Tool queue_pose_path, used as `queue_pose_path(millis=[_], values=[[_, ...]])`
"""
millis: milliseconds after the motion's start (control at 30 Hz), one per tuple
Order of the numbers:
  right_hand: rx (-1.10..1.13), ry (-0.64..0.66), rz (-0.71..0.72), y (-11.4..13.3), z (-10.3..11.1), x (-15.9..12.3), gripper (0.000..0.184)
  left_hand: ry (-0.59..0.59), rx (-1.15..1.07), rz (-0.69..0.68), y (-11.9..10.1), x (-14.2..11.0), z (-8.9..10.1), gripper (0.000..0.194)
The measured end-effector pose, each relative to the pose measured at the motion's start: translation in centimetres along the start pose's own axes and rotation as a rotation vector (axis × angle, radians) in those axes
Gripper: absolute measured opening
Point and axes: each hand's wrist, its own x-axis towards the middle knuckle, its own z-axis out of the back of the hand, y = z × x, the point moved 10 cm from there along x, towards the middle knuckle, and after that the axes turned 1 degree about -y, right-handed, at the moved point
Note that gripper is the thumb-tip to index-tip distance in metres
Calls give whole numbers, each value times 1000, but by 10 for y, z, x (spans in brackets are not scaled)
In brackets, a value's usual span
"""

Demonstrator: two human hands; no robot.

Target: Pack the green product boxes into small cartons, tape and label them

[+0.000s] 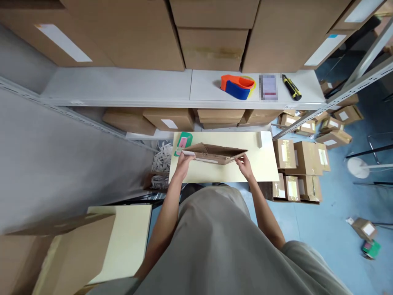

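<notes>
My left hand (183, 165) and right hand (245, 167) are pinching the box (216, 157) at its 2 ends, long axis running crosswise between.

No words or numbers are coming through legibly. A white label (207, 160) is running along the open carton (218, 157) being held, any print staying too small to read. Pale labels (63, 43) are marking shelved boxes (144, 37) (equally unreadable), and a pixelated card (269, 87) is lying on the shelf (123, 86).
</notes>
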Motion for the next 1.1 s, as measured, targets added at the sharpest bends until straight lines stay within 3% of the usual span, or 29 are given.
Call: queue_pose_path(millis=[67,167,300,433,533,700,767,967,1100], values=[[-8,19,-42,-13,-2,6,56,35,-6,36,7,1,-9,36],[-2,95,-72,-21,-8,8,61,71,-31,138,16,-3,-7,30],[53,231,-61,-14,-15,4,68,72,-83,269,30,-11,4,23],[64,289,-53,-3,-17,9,77,36,-60,294,42,-13,10,31],[32,280,-57,0,-16,21,85,13,105,234,41,-9,16,42],[-11,230,-54,3,-11,45,96,181,340,153,32,0,4,68],[-29,231,-60,5,-10,52,97,186,350,152,29,4,2,72],[-38,234,-44,21,-1,61,91,-4,517,-22,13,8,5,55],[-65,214,10,35,2,65,84,55,668,-82,13,-8,-5,55]])
